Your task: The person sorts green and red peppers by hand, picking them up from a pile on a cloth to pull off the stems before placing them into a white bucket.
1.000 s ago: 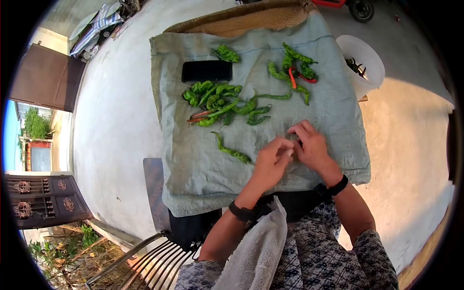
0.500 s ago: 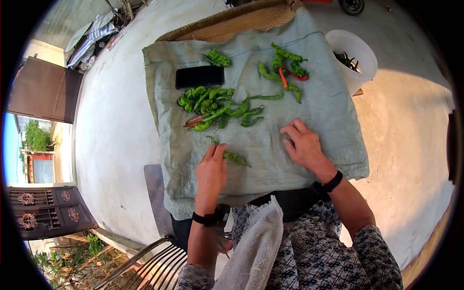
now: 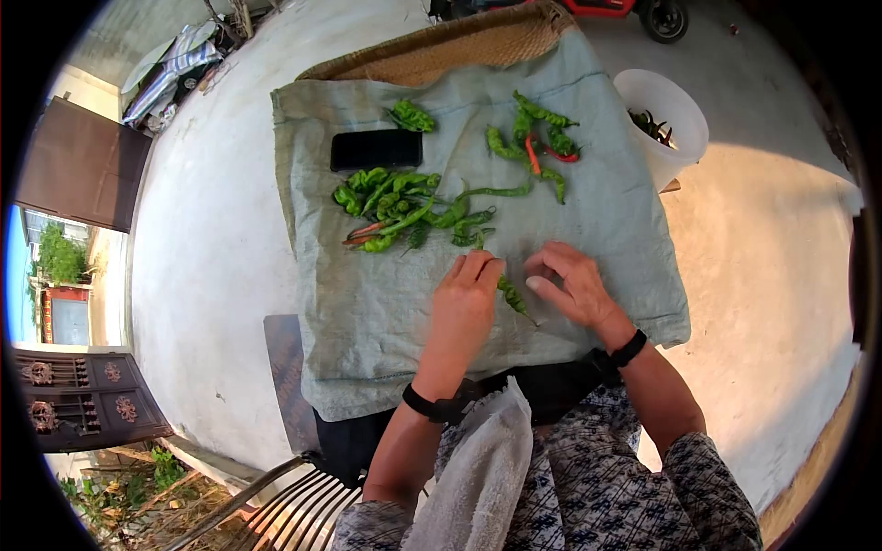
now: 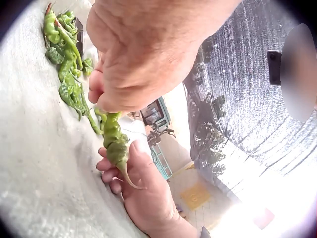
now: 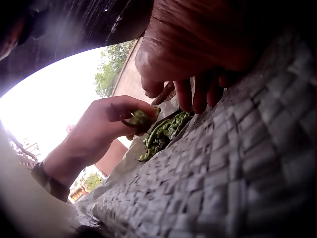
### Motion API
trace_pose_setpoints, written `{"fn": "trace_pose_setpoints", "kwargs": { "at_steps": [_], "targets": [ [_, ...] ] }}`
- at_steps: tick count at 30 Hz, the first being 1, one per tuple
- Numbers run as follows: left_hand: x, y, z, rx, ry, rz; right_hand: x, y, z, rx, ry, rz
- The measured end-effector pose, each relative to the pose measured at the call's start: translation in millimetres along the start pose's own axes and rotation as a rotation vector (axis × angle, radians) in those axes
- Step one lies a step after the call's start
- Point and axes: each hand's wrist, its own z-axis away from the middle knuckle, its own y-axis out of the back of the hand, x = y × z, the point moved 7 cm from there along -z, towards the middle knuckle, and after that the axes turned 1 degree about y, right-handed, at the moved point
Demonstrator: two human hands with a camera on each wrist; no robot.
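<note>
In the head view my left hand [image 3: 464, 308] pinches a wrinkled green chili pepper [image 3: 512, 296] near one end, and the pepper's thin end points toward my right hand. The left wrist view shows the same chili pepper [image 4: 117, 144] hanging below the left fingers, its thin curved end overlapping the right palm. My right hand [image 3: 574, 285] is just to the right, fingers loosely bent and thumb apart, holding nothing. Beyond the left hand lies a pile of green chili peppers [image 3: 390, 204] with a few reddish ones. A smaller group of green and red peppers [image 3: 533, 142] lies farther right.
A grey-green woven sack [image 3: 616, 220] covers the work surface, with a woven basket edge [image 3: 441, 57] behind it. A black phone [image 3: 377, 150] lies beside the pile, near another pepper clump [image 3: 412, 116]. At the right stands a white bucket [image 3: 684, 119] with dark peppers inside.
My left hand left the right hand, reached left to the lone green chili pepper on the sack, picked it up and brought it back rightward. The right hand stayed near its place.
</note>
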Motion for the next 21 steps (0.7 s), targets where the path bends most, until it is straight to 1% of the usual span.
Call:
{"fn": "trace_pose_setpoints", "kwargs": {
  "at_steps": [1,4,5,7,8,9,11,14,18,21],
  "targets": [
    [5,-12,-3,-0.025,-0.011,0.002,-2,1,0,-0.006,0.021,-0.027],
    [16,-35,-11,-0.096,-0.019,0.004,6,-2,4,-0.088,-0.047,0.110],
    [17,-40,-13,-0.120,-0.018,0.004,11,-2,6,-0.098,-0.098,0.060],
    [15,-40,-17,-0.097,-0.012,0.074,22,-5,9,-0.116,-0.200,-0.042],
    [15,-40,-18,-0.087,-0.008,0.108,25,-6,9,-0.102,-0.222,-0.060],
    [12,-36,-19,-0.041,0.012,0.089,28,-7,10,-0.087,-0.244,-0.080],
    [5,-24,-21,0.050,0.048,0.051,35,-6,10,-0.056,-0.287,-0.113],
    [-28,-7,-22,0.123,0.188,-0.072,41,-4,12,-0.025,-0.331,-0.158],
    [-60,-12,-28,0.045,0.213,-0.242,41,-4,9,-0.017,-0.310,-0.199],
    [-65,-18,-33,0.002,0.232,-0.324,40,-3,11,-0.019,-0.310,-0.209]
  ]
}}
